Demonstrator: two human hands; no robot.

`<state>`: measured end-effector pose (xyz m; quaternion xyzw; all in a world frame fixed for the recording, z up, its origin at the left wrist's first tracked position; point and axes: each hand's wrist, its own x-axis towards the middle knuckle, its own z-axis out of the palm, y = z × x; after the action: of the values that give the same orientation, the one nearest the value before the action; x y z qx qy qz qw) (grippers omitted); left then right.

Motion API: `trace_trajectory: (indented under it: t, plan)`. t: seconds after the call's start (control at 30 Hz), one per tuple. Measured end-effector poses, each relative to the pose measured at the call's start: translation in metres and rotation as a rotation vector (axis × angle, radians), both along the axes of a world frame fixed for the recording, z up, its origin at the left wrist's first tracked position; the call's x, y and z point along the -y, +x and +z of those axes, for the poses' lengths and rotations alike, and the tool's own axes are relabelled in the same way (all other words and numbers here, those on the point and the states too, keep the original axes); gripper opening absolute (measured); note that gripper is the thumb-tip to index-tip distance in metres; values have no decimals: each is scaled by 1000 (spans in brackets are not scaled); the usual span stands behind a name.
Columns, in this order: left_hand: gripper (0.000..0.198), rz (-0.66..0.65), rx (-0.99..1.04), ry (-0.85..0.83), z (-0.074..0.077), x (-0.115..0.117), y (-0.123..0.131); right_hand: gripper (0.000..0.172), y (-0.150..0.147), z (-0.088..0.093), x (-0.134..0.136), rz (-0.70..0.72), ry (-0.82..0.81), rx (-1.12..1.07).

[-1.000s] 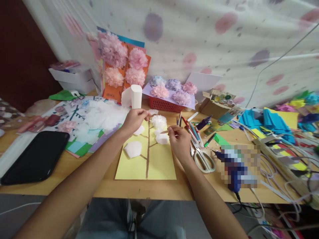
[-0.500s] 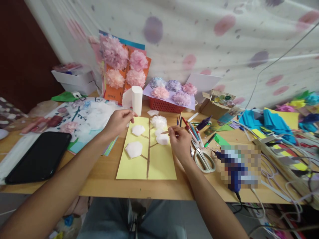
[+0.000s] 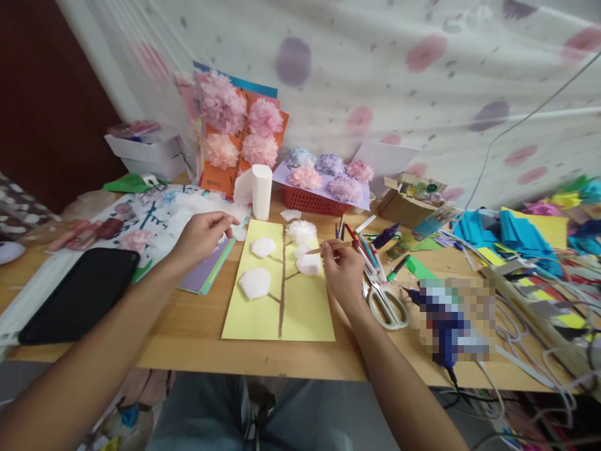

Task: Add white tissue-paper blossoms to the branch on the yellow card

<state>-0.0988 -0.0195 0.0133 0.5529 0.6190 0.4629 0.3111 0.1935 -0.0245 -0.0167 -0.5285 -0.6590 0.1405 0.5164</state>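
My right hand is closed on a thin, pointed brown stick, its tip over a small white tissue piece at the right side of the yellow sheet. A brown stem with branches runs up this sheet. On it lie a fluffy white tissue flower at the top, a white tissue pad below it, and two flat white tissue pads on the left. My left hand hovers left of the sheet, fingers loosely bent and somewhat apart from the thumb, with nothing visible in it.
A white roll stands behind the sheet. Scissors, markers and a partly blurred glue gun lie to the right. A black tablet is at left. Flower pictures and a red basket stand behind.
My left hand has moved left, away from the white roll and the sheet's top edge, and its fingers have loosened. My right hand stays over the sheet with the stick. The view has shifted slightly.
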Motion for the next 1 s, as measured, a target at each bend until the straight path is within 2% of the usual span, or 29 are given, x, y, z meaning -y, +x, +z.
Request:
trace_trajectory:
  t: [0.33, 0.5, 0.63, 0.83, 1.0]
  plan:
    - [30, 46, 24, -22, -1, 6, -20, 26, -2, -2, -1, 41, 9, -15]
    - [32, 41, -2, -56, -3, 7, -16, 26, 1, 0, -1, 4, 18, -34]
    - [34, 21, -40, -70, -10, 5, -14, 32, 4, -1, -3, -47, 13, -48]
    - [34, 23, -93, -68, -18, 3, -14, 31, 6, -2, -4, -85, 47, -35]
    - [34, 27, -98, -82, -17, 4, -11, 29, 3, 0, -2, -4, -25, -9]
